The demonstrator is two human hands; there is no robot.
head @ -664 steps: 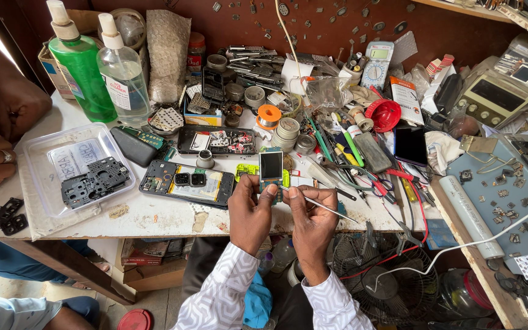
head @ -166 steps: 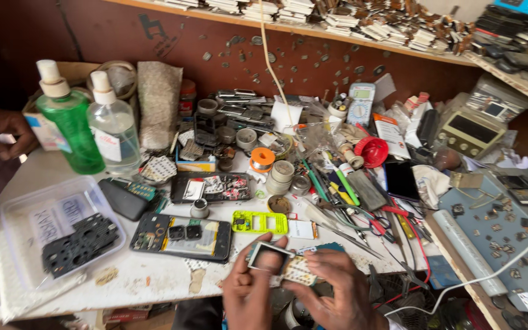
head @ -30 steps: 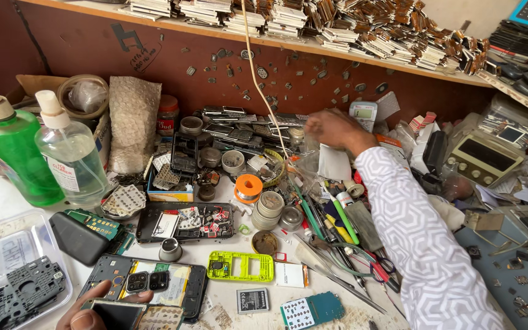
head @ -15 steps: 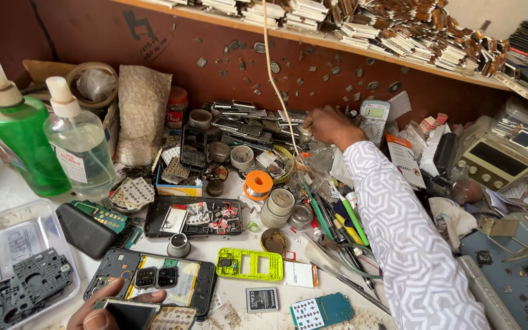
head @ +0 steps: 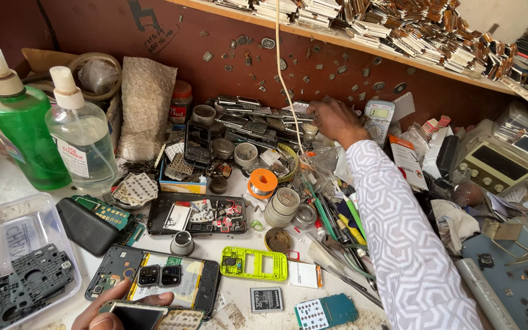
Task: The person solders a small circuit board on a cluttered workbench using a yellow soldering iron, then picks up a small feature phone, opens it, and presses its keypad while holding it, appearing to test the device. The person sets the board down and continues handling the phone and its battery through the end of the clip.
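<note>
Head view: your left hand [head: 114,302] at seven o'clock pinches a small phone [head: 134,316]; your right hand [head: 336,119], fingers curled, reaches among metal phone frames [head: 258,119] at twelve, nothing visibly gripped yet. Opened phone [head: 154,280] waits on the bench [head: 7,183].

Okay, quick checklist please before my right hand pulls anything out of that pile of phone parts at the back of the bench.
1. Right hand at the back pile of phone frames: ok.
2. What its fingers hold: cannot tell, they are hidden in the clutter.
3. Left hand holds the small phone at the front edge: ok.
4. Hanging cord drops just beside the right hand, could snag: not ok.
5. Sleeve passes over loose tools: not ok.
</note>
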